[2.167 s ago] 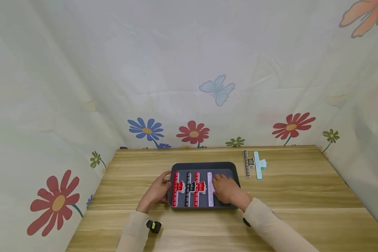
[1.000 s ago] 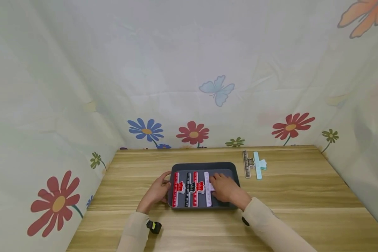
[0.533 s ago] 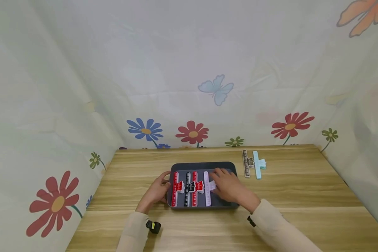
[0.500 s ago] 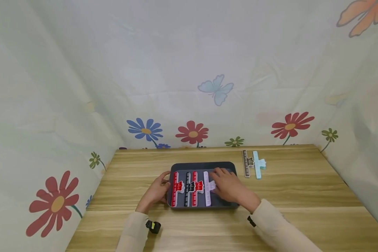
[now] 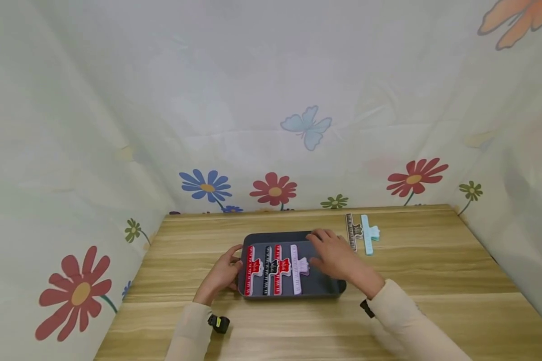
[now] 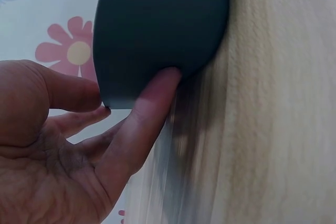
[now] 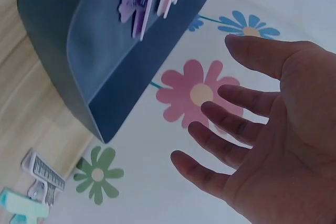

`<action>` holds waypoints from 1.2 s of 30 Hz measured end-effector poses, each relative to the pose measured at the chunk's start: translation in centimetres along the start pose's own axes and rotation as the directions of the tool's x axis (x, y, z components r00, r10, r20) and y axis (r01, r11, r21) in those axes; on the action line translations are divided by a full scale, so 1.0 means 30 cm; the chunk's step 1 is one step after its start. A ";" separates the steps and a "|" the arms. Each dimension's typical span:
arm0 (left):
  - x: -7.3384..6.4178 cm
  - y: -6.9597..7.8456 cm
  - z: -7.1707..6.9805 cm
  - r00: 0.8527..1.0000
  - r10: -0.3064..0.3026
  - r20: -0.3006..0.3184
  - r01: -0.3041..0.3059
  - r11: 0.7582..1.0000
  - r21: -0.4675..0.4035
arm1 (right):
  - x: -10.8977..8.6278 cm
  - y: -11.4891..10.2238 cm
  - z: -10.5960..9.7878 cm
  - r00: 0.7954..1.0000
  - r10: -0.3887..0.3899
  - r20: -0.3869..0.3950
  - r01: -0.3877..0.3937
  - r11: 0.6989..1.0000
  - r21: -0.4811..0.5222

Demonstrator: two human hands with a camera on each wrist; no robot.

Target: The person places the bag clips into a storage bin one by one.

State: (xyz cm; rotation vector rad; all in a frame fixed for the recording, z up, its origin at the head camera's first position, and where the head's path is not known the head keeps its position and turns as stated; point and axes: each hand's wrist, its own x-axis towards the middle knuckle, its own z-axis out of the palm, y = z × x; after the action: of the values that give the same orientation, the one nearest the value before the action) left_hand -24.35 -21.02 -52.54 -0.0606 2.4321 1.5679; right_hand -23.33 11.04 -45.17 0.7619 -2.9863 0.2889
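Note:
A dark grey tray [image 5: 271,298] holds several long clips with piano-key bars: a red clip [image 5: 250,271], a black clip [image 5: 267,271], a second red clip [image 5: 278,271] and a light purple clip [image 5: 296,271]. My left hand [image 5: 223,271] holds the tray at its left side. In the left wrist view its thumb [image 6: 73,93] meets the rim while another finger [image 6: 149,111] presses low on the outer wall. Over the tray's right side, my right hand [image 5: 336,255] is spread with nothing in it; the right wrist view shows its fingers apart and loosely bent.
On the wooden table [image 5: 415,271], behind and right of the tray, lie a clear clip with black markings [image 5: 352,233] and a light blue clip [image 5: 367,234]. A flower-printed cloth [image 5: 235,125] hangs along the back and sides.
My right hand first slid the light purple clip slightly left, then let go and moved up and right off it. The second red clip also shifted slightly left. The left hand stayed at the tray.

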 end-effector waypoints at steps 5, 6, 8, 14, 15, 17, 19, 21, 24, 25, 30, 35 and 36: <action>-0.003 0.005 -0.005 1.000 0.002 -0.011 -0.002 1.000 0.007 | -0.009 0.020 -0.025 0.999 -0.002 -0.043 0.001 1.000 -0.030; -0.003 0.006 -0.005 1.000 0.002 -0.012 -0.002 1.000 0.011 | -0.011 0.024 -0.031 0.999 -0.003 -0.050 0.001 0.999 -0.033; -0.002 0.006 -0.005 1.000 -0.001 -0.014 0.001 1.000 0.017 | -0.014 0.031 -0.043 0.998 -0.004 -0.062 0.002 0.999 -0.033; 0.002 0.003 -0.004 1.000 -0.009 -0.012 0.009 1.000 0.008 | -0.021 0.062 -0.076 0.992 -0.011 -0.125 0.010 1.000 -0.012; 0.003 0.002 -0.005 1.000 -0.005 -0.012 0.005 1.000 0.011 | -0.022 0.068 -0.079 0.991 -0.015 -0.136 0.013 1.000 -0.011; 0.004 0.000 -0.005 1.000 -0.003 -0.012 0.003 1.000 0.013 | -0.022 0.081 -0.083 0.988 -0.020 -0.154 0.018 1.000 -0.011; 0.005 -0.001 -0.005 1.000 -0.004 -0.014 0.004 1.000 0.013 | -0.023 0.093 -0.087 0.987 -0.019 -0.160 0.018 1.000 -0.005; 0.006 -0.002 -0.003 1.000 0.001 -0.013 0.000 1.000 0.018 | -0.025 0.108 -0.090 0.987 -0.015 -0.159 0.014 1.000 -0.005; 0.004 -0.002 -0.002 1.000 -0.006 -0.015 0.007 1.000 0.014 | -0.030 0.127 -0.102 0.988 -0.019 -0.155 0.016 1.000 -0.017; 0.003 -0.002 -0.002 1.000 -0.001 -0.013 0.001 1.000 0.018 | -0.030 0.134 -0.105 0.987 -0.025 -0.157 0.021 0.999 -0.027; 0.001 0.000 -0.002 1.000 -0.007 -0.016 0.008 1.000 0.011 | -0.028 0.173 -0.118 0.990 -0.021 -0.142 0.013 0.998 -0.060; 0.005 -0.003 -0.002 1.000 -0.012 -0.009 0.012 1.000 0.005 | -0.021 0.218 -0.114 0.994 0.001 -0.110 -0.008 0.998 -0.058; 0.006 -0.004 -0.002 1.000 -0.014 -0.008 0.014 1.000 0.002 | -0.021 0.228 -0.113 0.995 0.007 -0.104 -0.012 0.998 -0.055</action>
State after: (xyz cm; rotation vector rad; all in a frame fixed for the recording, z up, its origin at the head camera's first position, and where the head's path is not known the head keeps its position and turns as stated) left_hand -24.50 -21.10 -52.67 -0.0840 2.4334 1.5624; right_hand -26.05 17.87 -43.05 0.7048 -2.8880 0.2366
